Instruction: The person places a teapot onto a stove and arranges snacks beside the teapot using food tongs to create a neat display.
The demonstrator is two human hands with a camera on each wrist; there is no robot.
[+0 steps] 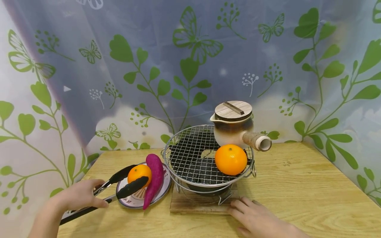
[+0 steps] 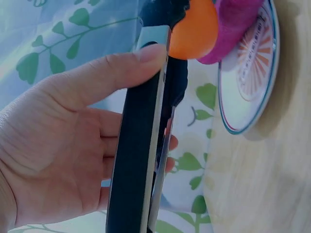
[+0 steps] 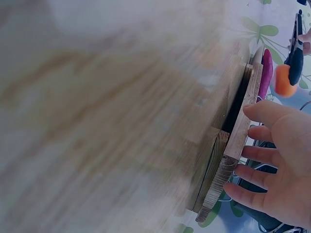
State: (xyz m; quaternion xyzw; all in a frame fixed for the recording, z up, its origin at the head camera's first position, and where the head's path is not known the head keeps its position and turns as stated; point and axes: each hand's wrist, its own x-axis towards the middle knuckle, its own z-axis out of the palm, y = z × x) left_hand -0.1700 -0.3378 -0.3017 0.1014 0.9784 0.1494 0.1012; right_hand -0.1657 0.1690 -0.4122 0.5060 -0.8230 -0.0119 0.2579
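My left hand (image 1: pixel 78 195) grips a pair of tongs (image 2: pixel 137 145), thumb on one arm and fingers behind the other. The black tips of the tongs sit on either side of an orange (image 1: pixel 139 174), which overlaps the plate (image 1: pixel 166 185) in the head view. A purple sweet potato (image 1: pixel 155 180) lies on that plate, right beside the orange. My right hand (image 1: pixel 257 216) is at the front right corner of the wooden board (image 1: pixel 199 206) under the grill, its fingertips at the board's edge and its fingers spread in the right wrist view.
A round grill with a wire mesh (image 1: pixel 190 155) stands on the board. On the mesh are a second orange (image 1: pixel 231 159) at the right and a lidded clay pot (image 1: pixel 229 130) behind it, its handle (image 1: pixel 257 141) pointing right. A patterned cloth (image 1: pixel 166 66) hangs behind the wooden table (image 1: pixel 303 185).
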